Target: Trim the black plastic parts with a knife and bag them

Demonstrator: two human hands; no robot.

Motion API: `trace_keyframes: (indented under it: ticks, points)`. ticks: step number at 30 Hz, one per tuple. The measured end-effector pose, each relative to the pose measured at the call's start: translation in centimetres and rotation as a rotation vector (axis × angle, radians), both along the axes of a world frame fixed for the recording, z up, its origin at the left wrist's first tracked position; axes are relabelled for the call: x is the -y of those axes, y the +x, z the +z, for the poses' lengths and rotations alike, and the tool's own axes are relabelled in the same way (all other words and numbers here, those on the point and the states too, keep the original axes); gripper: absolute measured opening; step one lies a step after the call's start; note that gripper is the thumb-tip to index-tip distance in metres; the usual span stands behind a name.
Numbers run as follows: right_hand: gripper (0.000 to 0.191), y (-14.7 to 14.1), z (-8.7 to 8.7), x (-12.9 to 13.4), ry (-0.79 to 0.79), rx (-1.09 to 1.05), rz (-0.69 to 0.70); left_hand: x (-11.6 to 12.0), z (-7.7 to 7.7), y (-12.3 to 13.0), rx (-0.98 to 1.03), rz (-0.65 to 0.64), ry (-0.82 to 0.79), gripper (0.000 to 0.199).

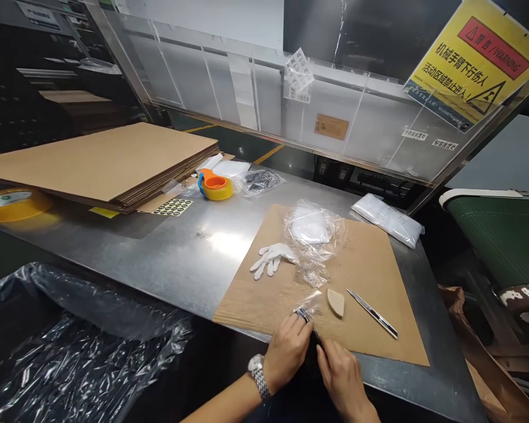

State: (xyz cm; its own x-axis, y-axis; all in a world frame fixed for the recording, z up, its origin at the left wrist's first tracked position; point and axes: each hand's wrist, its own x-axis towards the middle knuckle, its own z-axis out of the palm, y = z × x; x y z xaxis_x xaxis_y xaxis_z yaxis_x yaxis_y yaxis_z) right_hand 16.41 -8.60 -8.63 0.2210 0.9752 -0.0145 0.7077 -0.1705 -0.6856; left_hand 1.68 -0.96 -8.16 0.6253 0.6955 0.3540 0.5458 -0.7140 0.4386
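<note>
My left hand [288, 346], with a metal watch [258, 376] at the wrist, is closed at the front edge of the cardboard sheet [264, 299]. Its fingers grip a small clear plastic bag [311, 301] with something dark by the fingertips. Close beside it, my right hand [341, 370] has its fingers curled around a dark piece, mostly hidden. Just beyond the hands lie a beige wedge-shaped block [335, 303] and a utility knife [372, 314]. A white glove [271, 259] and a crumpled clear plastic bag [312, 229] with white contents rest farther back on the cardboard.
A stack of cardboard sheets [114, 158] occupies the metal table's [180, 252] left side. Near it are an orange tape dispenser [217, 187] and a yellow tape roll [15, 204]. A white packet [388, 219] lies back right. Black plastic sheeting [79, 352] fills the lower left.
</note>
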Motion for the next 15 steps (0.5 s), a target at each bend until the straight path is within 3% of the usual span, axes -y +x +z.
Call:
trace_keyframes:
  ticks: [6, 10, 15]
  points:
    - [0.038, -0.2, 1.2, -2.2, -0.029, 0.043, -0.010, 1.1, 2.3, -0.9, -0.002, 0.014, 0.090, 0.027]
    - [0.030, -1.6, 3.9, -3.8, -0.030, 0.125, 0.104, 1.1, 4.3, -2.0, 0.042, -0.049, 0.088, 0.024]
    - [0.035, -2.6, 8.9, -7.0, -0.078, 0.206, 0.389, -0.7, 7.7, -5.1, 0.312, 0.121, -0.349, 0.026]
